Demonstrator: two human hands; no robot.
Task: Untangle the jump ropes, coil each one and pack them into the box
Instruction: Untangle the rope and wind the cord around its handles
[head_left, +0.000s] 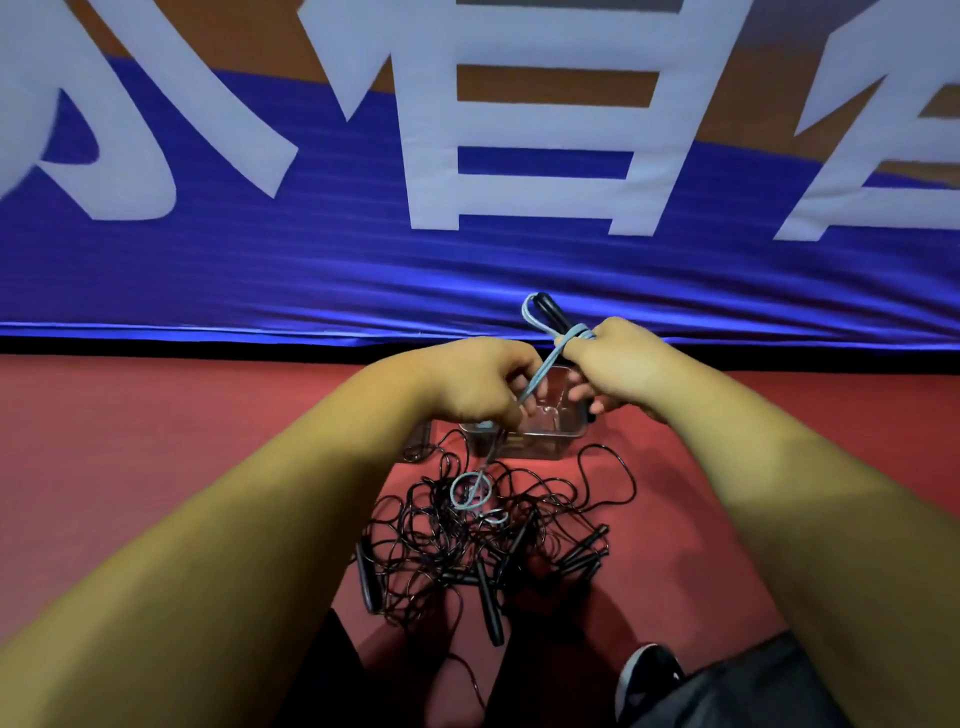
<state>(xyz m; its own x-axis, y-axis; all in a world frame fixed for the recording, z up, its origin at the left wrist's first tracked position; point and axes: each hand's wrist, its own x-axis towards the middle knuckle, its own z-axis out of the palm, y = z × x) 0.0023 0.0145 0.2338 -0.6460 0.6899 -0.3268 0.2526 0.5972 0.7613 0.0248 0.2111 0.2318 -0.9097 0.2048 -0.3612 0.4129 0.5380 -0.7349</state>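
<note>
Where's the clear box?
Head view, centre: the box sits on the red floor, partly hidden by the left hand and right hand, just beyond the tangled black ropes.

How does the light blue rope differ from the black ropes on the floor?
The light blue rope is thicker and pale; the black ropes are thin and dark. The light blue rope is held by the left hand and right hand; the black ropes lie tangled on the red floor. Both have black handles.

Red floor (130, 415) is taken up mid-scene by a messy tangle of black jump ropes (483, 545). A clear box (535, 447) is set just beyond it, black shoe (649, 675) near right.
</note>
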